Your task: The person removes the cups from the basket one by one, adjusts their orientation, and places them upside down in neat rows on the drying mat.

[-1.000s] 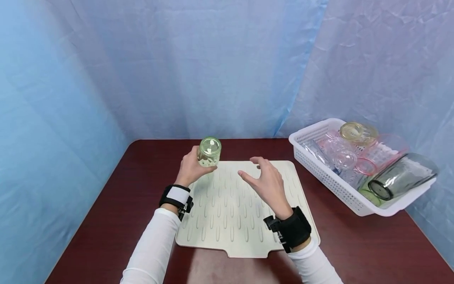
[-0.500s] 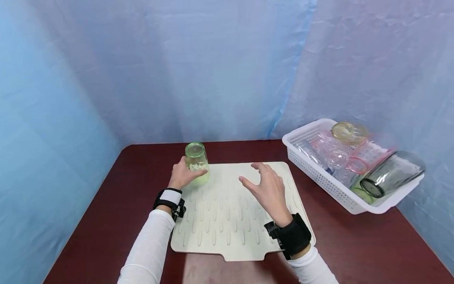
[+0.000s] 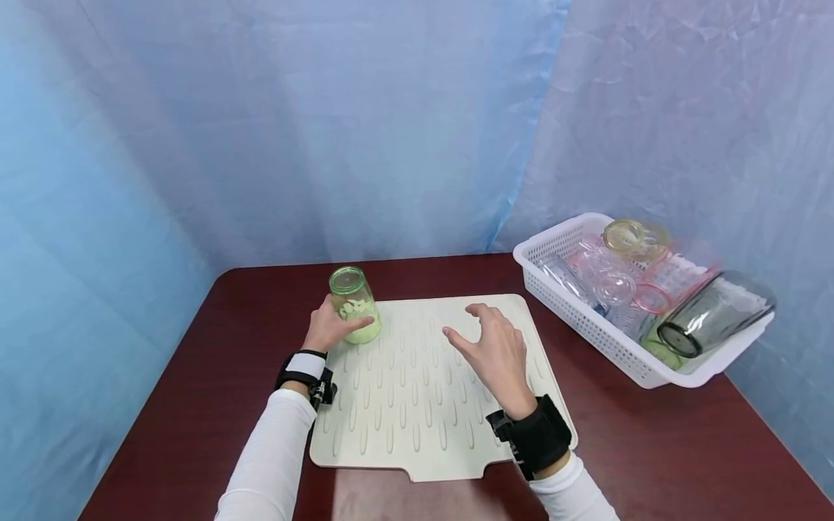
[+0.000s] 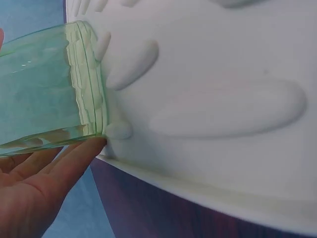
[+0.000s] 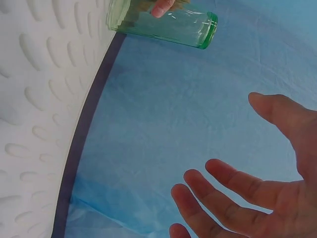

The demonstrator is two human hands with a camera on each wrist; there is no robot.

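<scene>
A clear green drinking glass (image 3: 352, 307) stands upside down, rim down, on the far left corner of the cream ridged drying mat (image 3: 417, 405). My left hand (image 3: 329, 325) holds it low on its side, thumb in front and fingers behind. The left wrist view shows the glass (image 4: 44, 89) with its rim against the mat and fingers (image 4: 74, 163) along it. My right hand (image 3: 493, 354) hovers over the mat's right part, thumb and fingers spread in a loose curve. Nothing is between them in the right wrist view, where that hand (image 5: 262, 193) fills the lower right.
A white perforated basket (image 3: 586, 322) stands at the right back of the dark red table (image 3: 215, 405). Inside lie several glasses, among them a grey glass (image 3: 706, 315), a yellowish one (image 3: 635, 239) and pink ones. Blue cloth (image 3: 365, 130) hangs behind the table.
My left hand has lowered the upturned green glass onto the mat, moving left and down. The right hand has kept its spread pose with hardly any movement. The head view has shifted slightly.
</scene>
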